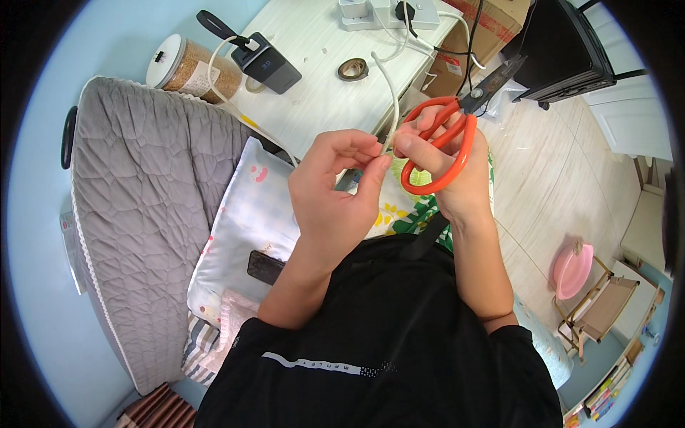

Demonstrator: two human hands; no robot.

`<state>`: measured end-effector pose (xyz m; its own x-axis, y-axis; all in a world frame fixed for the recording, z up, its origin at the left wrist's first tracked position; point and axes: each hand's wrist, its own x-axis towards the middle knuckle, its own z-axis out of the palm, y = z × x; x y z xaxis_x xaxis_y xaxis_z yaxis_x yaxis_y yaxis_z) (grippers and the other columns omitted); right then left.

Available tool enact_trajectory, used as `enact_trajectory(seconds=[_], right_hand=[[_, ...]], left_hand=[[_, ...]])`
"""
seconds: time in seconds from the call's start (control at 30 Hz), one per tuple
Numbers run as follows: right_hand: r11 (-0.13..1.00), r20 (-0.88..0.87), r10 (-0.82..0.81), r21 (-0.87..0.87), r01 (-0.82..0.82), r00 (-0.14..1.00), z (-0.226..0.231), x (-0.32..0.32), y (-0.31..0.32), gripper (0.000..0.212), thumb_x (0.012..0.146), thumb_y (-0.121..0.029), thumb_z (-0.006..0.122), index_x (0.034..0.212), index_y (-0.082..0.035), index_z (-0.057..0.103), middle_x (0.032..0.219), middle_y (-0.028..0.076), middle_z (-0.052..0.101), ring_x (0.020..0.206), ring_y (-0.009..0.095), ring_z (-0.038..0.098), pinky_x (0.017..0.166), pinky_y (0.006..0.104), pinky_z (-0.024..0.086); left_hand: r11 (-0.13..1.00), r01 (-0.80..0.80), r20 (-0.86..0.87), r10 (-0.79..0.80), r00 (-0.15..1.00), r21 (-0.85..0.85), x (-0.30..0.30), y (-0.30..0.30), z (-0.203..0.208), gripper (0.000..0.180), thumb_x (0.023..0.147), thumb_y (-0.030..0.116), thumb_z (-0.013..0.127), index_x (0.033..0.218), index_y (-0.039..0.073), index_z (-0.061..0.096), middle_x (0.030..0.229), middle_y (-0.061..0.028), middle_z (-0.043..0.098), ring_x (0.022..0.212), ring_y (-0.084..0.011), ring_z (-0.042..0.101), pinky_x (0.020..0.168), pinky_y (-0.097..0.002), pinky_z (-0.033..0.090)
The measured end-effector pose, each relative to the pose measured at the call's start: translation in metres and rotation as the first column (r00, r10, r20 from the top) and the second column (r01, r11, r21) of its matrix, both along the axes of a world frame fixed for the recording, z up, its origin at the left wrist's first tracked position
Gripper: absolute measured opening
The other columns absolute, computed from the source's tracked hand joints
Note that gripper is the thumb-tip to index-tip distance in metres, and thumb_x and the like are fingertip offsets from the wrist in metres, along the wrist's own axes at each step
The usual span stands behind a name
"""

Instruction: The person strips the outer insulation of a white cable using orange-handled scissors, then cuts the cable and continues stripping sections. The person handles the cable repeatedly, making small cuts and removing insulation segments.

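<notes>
A thin white cable [393, 100] runs down from the white table to my fingers. My left hand [335, 192] is closed, its thumb and fingertips pinching the cable. Close beside it, my right hand [460, 178] is wrapped through the red-orange handles of a pair of scissors [492, 85]. The dark blades point up and to the right, away from the cable. The right thumb and fingertip also meet at the cable; whether they grip it is hard to make out.
On the white table [314, 107] are a dark power bank [275, 68], a brown tape roll [352, 69], a jar [200, 68] and a power strip [392, 18]. A phone [265, 267] lies on the bedding at left. Right: cardboard box [492, 28], pink basin [574, 271].
</notes>
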<state>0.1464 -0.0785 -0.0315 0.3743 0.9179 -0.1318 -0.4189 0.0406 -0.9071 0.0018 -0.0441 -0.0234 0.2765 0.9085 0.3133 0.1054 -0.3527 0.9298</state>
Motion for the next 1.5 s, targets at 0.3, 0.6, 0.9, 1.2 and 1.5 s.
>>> enact_trajectory(seconds=[0.3, 0.6, 0.9, 1.2, 1.5], right_hand=[[1.0, -0.062, 0.007, 0.003, -0.007, 0.998, 0.005, 0.001, 0.003, 0.025, 0.074, -0.001, 0.077, 0.091, -0.001, 0.058, 0.089, 0.012, 0.069, 0.082, 0.015, 0.066, 0.073, 0.0269, 0.054], [1.0, -0.096, 0.007, -0.025, -0.009, 0.995, 0.006, 0.001, 0.006, 0.03, 0.072, 0.0, 0.077, 0.093, -0.001, 0.056, 0.085, 0.012, 0.068, 0.077, 0.016, 0.066, 0.069, 0.0264, 0.053], [1.0, -0.166, -0.006, 0.001, 0.006, 0.986, 0.005, -0.005, 0.011, 0.029, 0.072, -0.001, 0.075, 0.091, -0.003, 0.053, 0.083, 0.012, 0.067, 0.072, 0.015, 0.064, 0.064, 0.0252, 0.051], [0.999, -0.211, 0.01, -0.038, -0.018, 0.977, -0.011, -0.012, 0.012, 0.028, 0.073, -0.001, 0.074, 0.09, -0.003, 0.053, 0.084, 0.012, 0.067, 0.071, 0.016, 0.064, 0.062, 0.0259, 0.051], [0.999, -0.204, 0.049, 0.032, -0.043, 0.978, 0.001, -0.009, 0.009, 0.029, 0.074, -0.002, 0.077, 0.091, -0.003, 0.053, 0.089, 0.015, 0.069, 0.073, 0.016, 0.065, 0.065, 0.0256, 0.052]], left_hand=[[1.0, 0.009, 0.012, -0.009, 1.0, -0.002, 0.0, 0.001, -0.002, 0.022, 0.076, -0.008, 0.07, 0.095, -0.002, 0.059, 0.085, -0.0086, 0.065, 0.074, -0.0128, 0.066, 0.067, -0.023, 0.052], [0.999, 0.013, 0.011, -0.014, 1.0, 0.04, -0.001, 0.004, -0.004, 0.022, 0.076, -0.008, 0.07, 0.093, -0.002, 0.059, 0.085, -0.0084, 0.065, 0.073, -0.0127, 0.066, 0.067, -0.0227, 0.052], [1.0, 0.002, 0.044, -0.002, 0.999, -0.005, -0.001, 0.003, -0.005, 0.021, 0.078, -0.008, 0.069, 0.095, -0.002, 0.058, 0.086, -0.0077, 0.065, 0.076, -0.0121, 0.066, 0.07, -0.0228, 0.053], [0.993, 0.034, 0.102, -0.022, 0.995, -0.111, -0.004, 0.0, -0.002, 0.026, 0.079, -0.012, 0.068, 0.101, -0.005, 0.056, 0.094, -0.0104, 0.064, 0.086, -0.0126, 0.064, 0.079, -0.0239, 0.054], [0.993, 0.032, 0.133, -0.017, 0.991, -0.111, -0.006, 0.003, -0.001, 0.025, 0.079, -0.012, 0.068, 0.1, -0.005, 0.056, 0.094, -0.0098, 0.063, 0.088, -0.0126, 0.063, 0.08, -0.0244, 0.054]])
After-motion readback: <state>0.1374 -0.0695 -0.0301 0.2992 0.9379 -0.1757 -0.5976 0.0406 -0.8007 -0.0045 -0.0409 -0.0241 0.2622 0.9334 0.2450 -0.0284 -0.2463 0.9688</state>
